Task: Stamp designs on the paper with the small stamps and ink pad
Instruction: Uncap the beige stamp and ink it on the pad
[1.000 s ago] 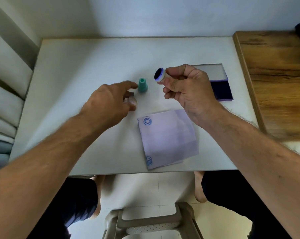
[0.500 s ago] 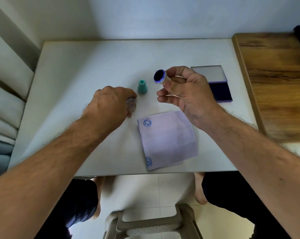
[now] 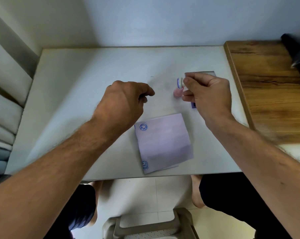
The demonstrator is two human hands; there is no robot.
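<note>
The paper (image 3: 163, 144), a pale lilac folded sheet, lies on the white desk (image 3: 76, 104) near its front edge, between your 2 forearms. It carries 2 round blue stamped marks along its left side, 1 at the far corner (image 3: 143, 126) and 1 at the near corner (image 3: 145, 165).

Your right hand (image 3: 207, 95) hovers above the desk, beyond the paper's far right corner. Its fingers (image 3: 186, 81) are pressed together, pinching a small round stamp (image 3: 179, 83) with a white body and a blue rim, its face turned to the left. Just below it is a blurred pink patch (image 3: 177, 93); you cannot tell what it is. The ink pad (image 3: 194, 105) sits on the desk mostly hidden behind this hand, with only a purple corner and part of its raised lid (image 3: 204, 73) showing.

Your left hand (image 3: 123, 102) is curled loosely above the desk, left of the stamp and apart from it. Its fingers are drawn in toward the thumb, and you cannot tell whether they hold anything.

A wooden surface (image 3: 269, 87) adjoins the desk on the right.
</note>
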